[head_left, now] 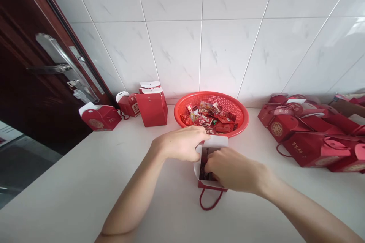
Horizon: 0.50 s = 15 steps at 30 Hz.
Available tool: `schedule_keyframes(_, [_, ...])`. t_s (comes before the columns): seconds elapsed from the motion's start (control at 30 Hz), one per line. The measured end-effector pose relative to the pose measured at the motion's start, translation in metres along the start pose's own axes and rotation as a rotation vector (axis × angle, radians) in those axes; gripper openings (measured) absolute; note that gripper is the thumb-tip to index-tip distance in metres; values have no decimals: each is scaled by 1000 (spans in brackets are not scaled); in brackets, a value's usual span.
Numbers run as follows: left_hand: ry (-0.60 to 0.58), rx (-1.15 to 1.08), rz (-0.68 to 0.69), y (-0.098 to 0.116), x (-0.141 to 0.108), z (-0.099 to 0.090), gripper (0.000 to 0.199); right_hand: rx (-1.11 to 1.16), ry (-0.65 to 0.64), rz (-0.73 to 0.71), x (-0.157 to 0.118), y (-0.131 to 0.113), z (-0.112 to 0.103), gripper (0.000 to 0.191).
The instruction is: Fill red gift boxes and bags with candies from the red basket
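Note:
A small red gift box (213, 185) with white inner flaps stands open on the white tabletop, its dark red cord handle (211, 208) lying toward me. My left hand (182, 142) grips the box at its left and back flaps, thumb by the left edge. Inside the opening, the curled fingers of my right hand (228, 169) reach down among dark contents; what they hold is hidden. Just behind the box sits a red plastic basket (242, 115) with many wrapped candies (205, 114) in it.
At the left stand a tall red box (152, 110) and two smaller red gift boxes (104, 117), (128, 104). Several red gift boxes (310, 150) are piled at the right. White tiles (171, 45) back the table; a dark door (25, 64) with a metal handle is at far left.

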<state>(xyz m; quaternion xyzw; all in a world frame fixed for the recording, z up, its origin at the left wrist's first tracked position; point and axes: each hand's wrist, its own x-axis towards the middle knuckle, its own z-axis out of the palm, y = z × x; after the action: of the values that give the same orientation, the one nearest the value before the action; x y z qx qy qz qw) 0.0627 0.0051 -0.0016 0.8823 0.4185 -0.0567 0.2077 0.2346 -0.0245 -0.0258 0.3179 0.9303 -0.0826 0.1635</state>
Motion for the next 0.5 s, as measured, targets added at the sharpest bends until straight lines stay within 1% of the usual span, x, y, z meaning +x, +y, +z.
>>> schedule_keyframes(0.13, [1,6,-7,0,-1,0,20,-149,-93,101,14,-5,-1,26])
schedule_keyframes(0.23, [1,11,3,0,-1,0,20,-136,-107,108,17,2,-1,25])
schedule_keyframes(0.3, [-1,26,3,1,0,0,22,-62,-59,96,13,9,-2,23])
schedule_keyframes(0.5, [-18,18,-45,3,0,-3,35,281,179,44,-16,32,-10,18])
